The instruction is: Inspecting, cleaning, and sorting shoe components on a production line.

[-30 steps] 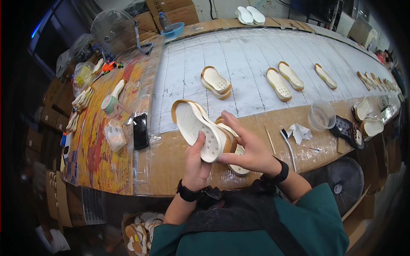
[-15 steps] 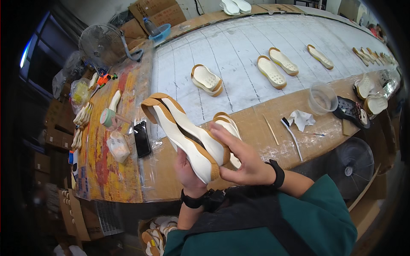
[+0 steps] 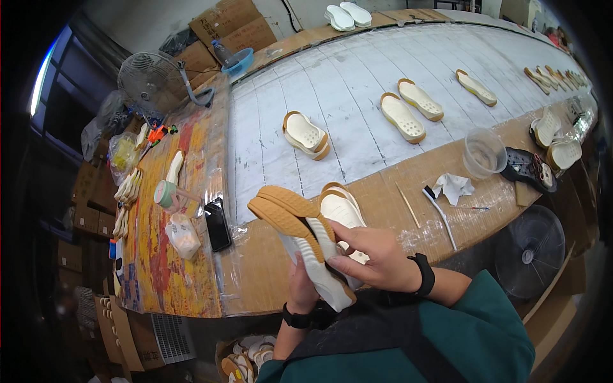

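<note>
A pair of white shoe soles with tan rubber bottoms [image 3: 295,216] is held up side by side in front of me, tilted, their tan undersides showing at the raised end. My left hand [image 3: 302,285] grips the pair from below, its fingers partly hidden behind the soles. From the right, my right hand [image 3: 370,251] is closed on the edge of the same pair, thumb and fingers against the white sidewall. Just behind my right hand, more white soles with tan rims [image 3: 340,207] lie on the cardboard-covered table edge [image 3: 396,217].
Several soles [image 3: 403,119] stand on the white lined sheet [image 3: 357,83]. To the right lie a wooden stick [image 3: 408,205], a toothbrush [image 3: 440,219], crumpled tissue [image 3: 453,187] and a clear tub [image 3: 483,155]. Left are a phone [image 3: 218,225], a jar [image 3: 167,195] and a fan [image 3: 151,80].
The held soles have tipped so that their tan undersides now face up toward me, and they sit lower. My right hand has shifted its grip along their edge.
</note>
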A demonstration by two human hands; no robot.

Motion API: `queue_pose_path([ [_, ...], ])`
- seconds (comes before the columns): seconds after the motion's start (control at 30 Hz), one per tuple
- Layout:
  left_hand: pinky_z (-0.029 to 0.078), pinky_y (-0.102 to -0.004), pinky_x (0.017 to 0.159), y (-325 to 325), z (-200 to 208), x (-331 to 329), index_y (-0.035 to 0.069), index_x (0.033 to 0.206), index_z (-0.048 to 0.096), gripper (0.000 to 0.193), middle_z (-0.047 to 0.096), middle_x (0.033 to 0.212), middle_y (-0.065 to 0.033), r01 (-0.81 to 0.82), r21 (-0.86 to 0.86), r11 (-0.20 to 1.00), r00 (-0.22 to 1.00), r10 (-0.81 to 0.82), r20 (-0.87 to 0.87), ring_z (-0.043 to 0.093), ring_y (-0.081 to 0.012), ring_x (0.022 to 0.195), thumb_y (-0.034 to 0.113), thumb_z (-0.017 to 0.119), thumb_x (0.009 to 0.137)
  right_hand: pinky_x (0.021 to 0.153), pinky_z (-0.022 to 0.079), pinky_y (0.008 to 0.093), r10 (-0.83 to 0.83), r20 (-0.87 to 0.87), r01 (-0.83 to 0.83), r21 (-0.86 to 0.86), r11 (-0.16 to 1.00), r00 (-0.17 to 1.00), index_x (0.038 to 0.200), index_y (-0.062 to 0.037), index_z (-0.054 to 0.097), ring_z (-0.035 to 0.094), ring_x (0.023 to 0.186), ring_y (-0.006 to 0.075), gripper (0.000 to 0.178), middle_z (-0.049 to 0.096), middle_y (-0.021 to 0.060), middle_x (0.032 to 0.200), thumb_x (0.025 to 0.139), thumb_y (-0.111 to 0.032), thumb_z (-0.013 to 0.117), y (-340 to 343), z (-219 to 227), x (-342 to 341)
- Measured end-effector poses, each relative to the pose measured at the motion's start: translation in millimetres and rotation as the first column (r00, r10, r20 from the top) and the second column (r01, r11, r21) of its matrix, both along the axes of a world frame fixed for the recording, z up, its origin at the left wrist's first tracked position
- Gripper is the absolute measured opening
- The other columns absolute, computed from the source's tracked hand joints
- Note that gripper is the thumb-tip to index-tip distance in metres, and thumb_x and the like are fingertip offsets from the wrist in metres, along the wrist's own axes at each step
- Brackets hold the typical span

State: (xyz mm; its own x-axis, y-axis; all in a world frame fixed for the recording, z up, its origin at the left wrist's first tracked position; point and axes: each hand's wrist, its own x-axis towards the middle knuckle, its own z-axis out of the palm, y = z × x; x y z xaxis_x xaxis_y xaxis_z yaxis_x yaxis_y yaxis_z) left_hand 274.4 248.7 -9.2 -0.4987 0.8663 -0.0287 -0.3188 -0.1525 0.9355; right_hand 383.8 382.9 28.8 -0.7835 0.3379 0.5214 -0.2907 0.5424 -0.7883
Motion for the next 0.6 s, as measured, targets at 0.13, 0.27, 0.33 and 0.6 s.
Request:
queue_pose_path([
  [0.13, 0.04, -0.0467, 0.084, 16, 7, 7, 0.013, 0.135, 0.022, 0.056, 0.047, 0.11, -0.0154, -0.21, 0.18, 0.961, 0.883, 0.108, 0.456, 0.049, -0.0289, 0.1, 0.042, 0.037, 0.089, 0.076, 0.048, 0.0279, 0.31, -0.005, -0.274, -0.481, 0.833, 0.951, 0.12, 0.002, 0.046, 0.059, 0.092, 0.0186, 0.04, 0.059, 0.0124, 0.105, 0.082, -0.005, 0.056, 4, -3, 4],
  [0.27, 0.041, -0.0481, 0.082, 10, -7, -12, 0.019, 0.136, 0.021, 0.055, 0.046, 0.105, -0.0148, -0.055, 0.62, 0.783, 0.59, -0.476, 0.653, 0.049, -0.029, 0.094, 0.043, 0.035, 0.089, 0.073, 0.048, 0.0263, 0.168, -0.025, -0.164, -0.389, 0.906, 0.985, 0.116, 0.0017, 0.049, 0.058, 0.09, 0.0175, 0.036, 0.058, 0.0144, 0.104, 0.084, -0.012, 0.056, 9, -7, 7],
  [0.33, 0.042, -0.044, 0.079, 11, -15, -16, 0.017, 0.136, 0.02, 0.055, 0.045, 0.098, -0.012, -0.073, 0.673, 0.736, 0.533, -0.542, 0.65, 0.048, -0.025, 0.086, 0.041, 0.034, 0.089, 0.074, 0.048, 0.0266, 0.154, -0.015, -0.147, -0.392, 0.908, 0.988, 0.116, 0.0015, 0.049, 0.058, 0.091, 0.0181, 0.036, 0.058, 0.0145, 0.105, 0.084, -0.014, 0.056, 11, -14, 7],
  [0.6, 0.043, -0.0325, 0.087, 27, -36, -5, -0.002, 0.127, 0.03, 0.047, 0.046, 0.118, -0.0136, -0.189, -0.189, 0.964, 0.922, 0.241, 0.304, 0.05, -0.0195, 0.103, 0.012, 0.049, 0.086, 0.095, 0.034, 0.028, 0.176, 0.247, 0.045, -0.688, 0.725, 0.953, 0.129, 0.0044, 0.031, 0.043, 0.113, 0.0168, 0.048, 0.043, 0.015, 0.126, 0.091, -0.022, 0.044, 35, -67, 7],
])
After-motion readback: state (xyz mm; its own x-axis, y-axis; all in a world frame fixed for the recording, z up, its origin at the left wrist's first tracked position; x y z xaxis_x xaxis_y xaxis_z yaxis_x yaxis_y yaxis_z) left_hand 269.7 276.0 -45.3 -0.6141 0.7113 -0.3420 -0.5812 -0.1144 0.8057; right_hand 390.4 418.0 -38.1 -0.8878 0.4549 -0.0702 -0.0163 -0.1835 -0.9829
